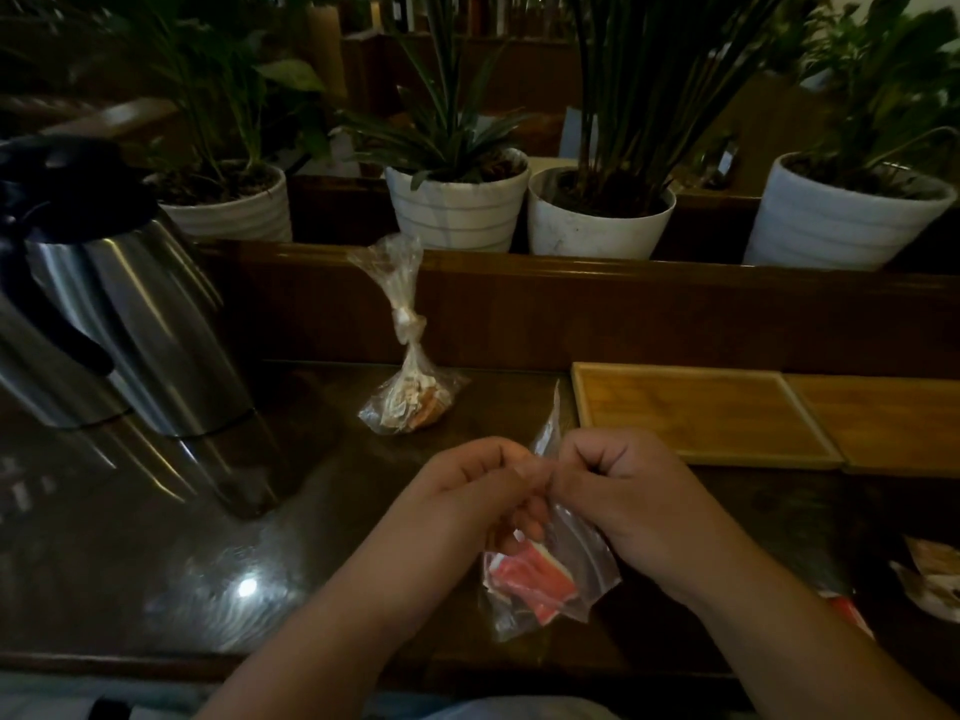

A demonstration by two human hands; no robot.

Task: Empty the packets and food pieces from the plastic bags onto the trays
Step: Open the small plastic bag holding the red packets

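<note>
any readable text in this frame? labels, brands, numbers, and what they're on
None can be read.
Red packets in the held plastic bag: no print legible, too dim and blurred.
Packets at the right edge: printed wrapping, too blurred and cut off to read.
Knotted bag on the table: contents show no legible marks.
Steel flasks, white pots, wooden trays: no lettering visible.

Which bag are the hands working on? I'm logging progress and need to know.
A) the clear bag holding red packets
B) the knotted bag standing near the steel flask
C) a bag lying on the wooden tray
A: the left hand and right hand both pinch the top of the clear bag with red packets inside; the knotted bag stands untouched.
</note>
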